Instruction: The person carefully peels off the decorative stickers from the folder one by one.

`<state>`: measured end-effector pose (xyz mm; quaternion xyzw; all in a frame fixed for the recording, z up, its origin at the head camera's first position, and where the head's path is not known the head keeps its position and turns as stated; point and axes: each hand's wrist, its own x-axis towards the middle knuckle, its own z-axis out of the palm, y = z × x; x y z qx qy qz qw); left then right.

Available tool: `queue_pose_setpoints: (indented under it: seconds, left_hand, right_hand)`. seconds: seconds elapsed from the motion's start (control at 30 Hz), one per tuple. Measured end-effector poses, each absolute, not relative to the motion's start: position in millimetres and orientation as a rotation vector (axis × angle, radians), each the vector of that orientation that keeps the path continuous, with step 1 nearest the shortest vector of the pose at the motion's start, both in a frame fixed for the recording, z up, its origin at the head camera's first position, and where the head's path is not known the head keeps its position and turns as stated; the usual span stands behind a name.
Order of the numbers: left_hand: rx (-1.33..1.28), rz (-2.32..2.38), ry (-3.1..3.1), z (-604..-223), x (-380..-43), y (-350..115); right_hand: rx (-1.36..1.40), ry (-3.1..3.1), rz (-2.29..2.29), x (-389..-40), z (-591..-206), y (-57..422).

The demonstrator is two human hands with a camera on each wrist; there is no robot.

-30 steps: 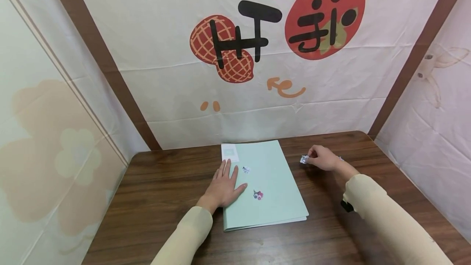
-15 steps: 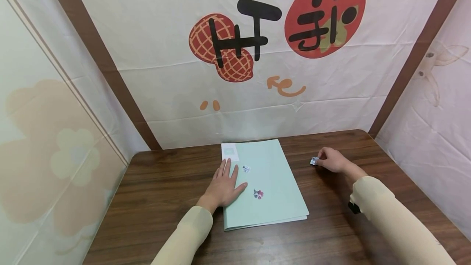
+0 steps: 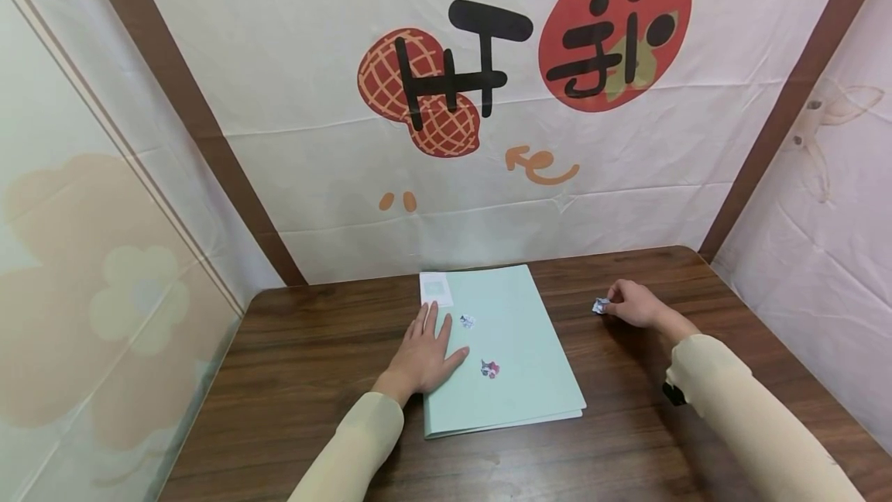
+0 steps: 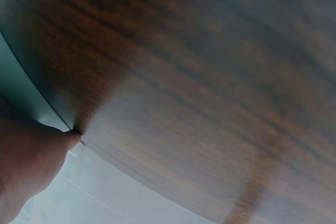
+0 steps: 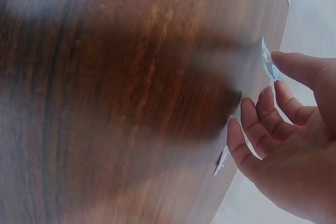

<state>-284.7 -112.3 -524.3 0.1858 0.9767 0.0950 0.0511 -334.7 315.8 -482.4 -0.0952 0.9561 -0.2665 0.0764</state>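
While resting the left hand flat, fingers straight, along the left edge of a pale mint-green rectangular folder, pinches in the right hand's thumb-and-index grip a small silvery-blue cut-out sticker, towards the far right corner of a dark-brown wood-grain desk. Bears at the folder's far left corner a white rectangular label with a pale green square, any print too small to read. Displays beyond the desk's far edge large black stylised characters, partly over red fruit shapes, not surely legible. Lies closed, contents hidden, with a silver-and-blue sticker near the label and a pink-and-grey sticker nearer the folder's middle. Reveals in the right wrist view a white cut-out sticker on the desk, near the little finger.
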Motion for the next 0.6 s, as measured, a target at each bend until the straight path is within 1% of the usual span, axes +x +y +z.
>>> queue_pose_setpoints:
  seconds: [0.6]
  left_hand:
    - [0.562,0.272,2.964,-525.7,-285.5,-112.4]
  right_hand:
    - [-0.308,2.879,-0.841,-340.9,-486.3,306.2]
